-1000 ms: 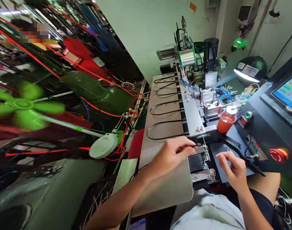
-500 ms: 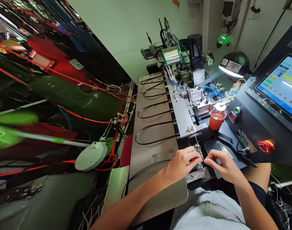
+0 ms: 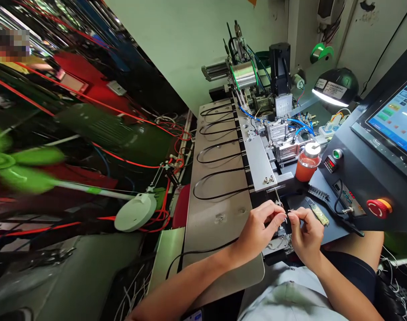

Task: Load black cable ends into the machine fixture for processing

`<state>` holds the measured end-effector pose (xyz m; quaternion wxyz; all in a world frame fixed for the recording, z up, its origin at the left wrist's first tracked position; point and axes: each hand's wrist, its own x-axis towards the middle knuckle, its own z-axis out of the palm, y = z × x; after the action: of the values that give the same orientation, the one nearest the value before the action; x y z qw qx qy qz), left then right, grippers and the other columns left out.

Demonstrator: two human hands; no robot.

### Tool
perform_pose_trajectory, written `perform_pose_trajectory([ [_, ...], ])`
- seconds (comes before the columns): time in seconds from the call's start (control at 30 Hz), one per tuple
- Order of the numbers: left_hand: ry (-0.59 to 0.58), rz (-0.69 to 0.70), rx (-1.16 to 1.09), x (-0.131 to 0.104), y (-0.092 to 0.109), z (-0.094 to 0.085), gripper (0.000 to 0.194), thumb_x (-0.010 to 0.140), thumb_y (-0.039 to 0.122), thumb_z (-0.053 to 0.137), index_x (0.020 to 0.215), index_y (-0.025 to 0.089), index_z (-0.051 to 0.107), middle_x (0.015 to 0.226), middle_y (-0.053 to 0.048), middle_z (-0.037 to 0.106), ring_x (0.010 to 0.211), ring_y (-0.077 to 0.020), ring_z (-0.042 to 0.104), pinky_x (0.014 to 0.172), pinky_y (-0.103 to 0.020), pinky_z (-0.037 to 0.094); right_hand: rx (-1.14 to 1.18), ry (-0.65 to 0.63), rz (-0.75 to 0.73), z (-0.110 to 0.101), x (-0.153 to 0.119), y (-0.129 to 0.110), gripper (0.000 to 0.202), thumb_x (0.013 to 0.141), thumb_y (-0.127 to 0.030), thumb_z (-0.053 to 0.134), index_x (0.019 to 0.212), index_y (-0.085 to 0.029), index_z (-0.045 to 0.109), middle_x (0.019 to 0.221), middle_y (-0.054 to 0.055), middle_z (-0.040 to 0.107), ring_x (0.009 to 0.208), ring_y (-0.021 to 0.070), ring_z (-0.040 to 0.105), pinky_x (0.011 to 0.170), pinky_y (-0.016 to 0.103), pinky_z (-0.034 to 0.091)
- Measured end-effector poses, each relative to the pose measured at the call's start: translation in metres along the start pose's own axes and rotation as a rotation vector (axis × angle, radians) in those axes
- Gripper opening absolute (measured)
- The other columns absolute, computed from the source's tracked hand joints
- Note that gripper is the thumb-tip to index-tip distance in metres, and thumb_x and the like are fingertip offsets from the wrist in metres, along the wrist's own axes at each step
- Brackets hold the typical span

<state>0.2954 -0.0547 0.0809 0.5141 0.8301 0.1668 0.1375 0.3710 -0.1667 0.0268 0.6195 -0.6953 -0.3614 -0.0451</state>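
Head view shows the left hand [image 3: 264,228] by the tabletop [image 3: 208,232] edge, the right hand [image 3: 306,232] near the brush [image 3: 339,213] — both pinched narrow, small gap between — held item one cannot tell.

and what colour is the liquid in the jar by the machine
The liquid is orange-red, clearest in the head view.

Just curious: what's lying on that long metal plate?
On the plate lie four black cable loops and another black cable. The silver bar hides the loops' ends; the left forearm covers part of the plate.
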Motion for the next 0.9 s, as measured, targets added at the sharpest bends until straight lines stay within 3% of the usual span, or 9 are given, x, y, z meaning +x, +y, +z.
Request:
perform_pose_trajectory([
  [0.23, 0.036, 0.001, 0.242, 0.006, -0.011, -0.007, 0.025, 0.092, 0.025, 0.044, 0.075, 0.017, 0.06, 0.075, -0.002, 0.062, 0.07, -0.0127, 0.056, 0.066, -0.023, 0.042, -0.014, -0.15, 0.147, -0.013, 0.007, 0.009, 0.02, 0.093, -0.027, 0.047, 0.079, -0.019, 0.058, 0.061, -0.002, 0.056, 0.052, 0.011, 0.051, 0.05, 0.023, 0.041],
  [0.4, -0.033, -0.099, 0.419, 0.015, -0.026, -0.011, 0.025, 0.091, 0.02, 0.044, 0.074, 0.018, 0.062, 0.074, -0.001, 0.067, 0.069, -0.014, 0.06, 0.066, -0.023, 0.042, -0.031, -0.089, 0.277, -0.024, 0.011, 0.021, 0.024, 0.092, -0.034, 0.051, 0.075, -0.018, 0.058, 0.058, -0.003, 0.052, 0.051, 0.0104, 0.046, 0.047, 0.022, 0.037],
  [0.9, -0.093, -0.154, 0.492, 0.019, -0.025, -0.009, 0.027, 0.091, 0.02, 0.044, 0.074, 0.019, 0.065, 0.076, -0.001, 0.069, 0.07, -0.0146, 0.062, 0.066, -0.023, 0.042, -0.038, -0.097, 0.289, -0.024, 0.007, 0.03, 0.023, 0.091, -0.032, 0.053, 0.074, -0.018, 0.058, 0.057, -0.004, 0.05, 0.051, 0.01, 0.045, 0.05, 0.023, 0.035],
])
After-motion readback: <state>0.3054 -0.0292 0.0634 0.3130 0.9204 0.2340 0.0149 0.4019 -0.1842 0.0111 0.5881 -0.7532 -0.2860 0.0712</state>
